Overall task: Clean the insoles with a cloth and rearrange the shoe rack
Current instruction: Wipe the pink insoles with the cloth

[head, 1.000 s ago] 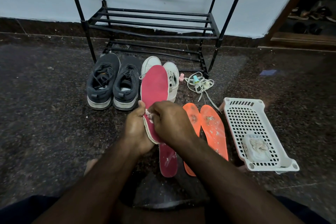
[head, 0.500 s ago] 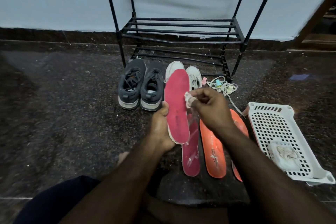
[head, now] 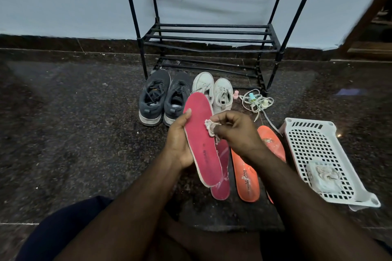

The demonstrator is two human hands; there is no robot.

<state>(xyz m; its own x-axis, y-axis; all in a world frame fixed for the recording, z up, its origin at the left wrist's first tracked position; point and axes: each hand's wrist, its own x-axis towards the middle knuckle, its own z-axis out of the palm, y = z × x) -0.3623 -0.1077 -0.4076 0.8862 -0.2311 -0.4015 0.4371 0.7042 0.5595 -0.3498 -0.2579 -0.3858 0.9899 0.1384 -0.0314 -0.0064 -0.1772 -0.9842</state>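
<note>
Holding the pink insole in my left hand, I had lifted the cloth, pinched in my right hand, off it; wiping looked nearly done.

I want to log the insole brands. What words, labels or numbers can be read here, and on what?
Nothing reads clearly.
Held pink insole: small dark print near the heel, too blurred to read.
Orange insole on the floor: a few lines of dark print, too blurred to read.
Packet in the white basket: markings too small to read.
</note>
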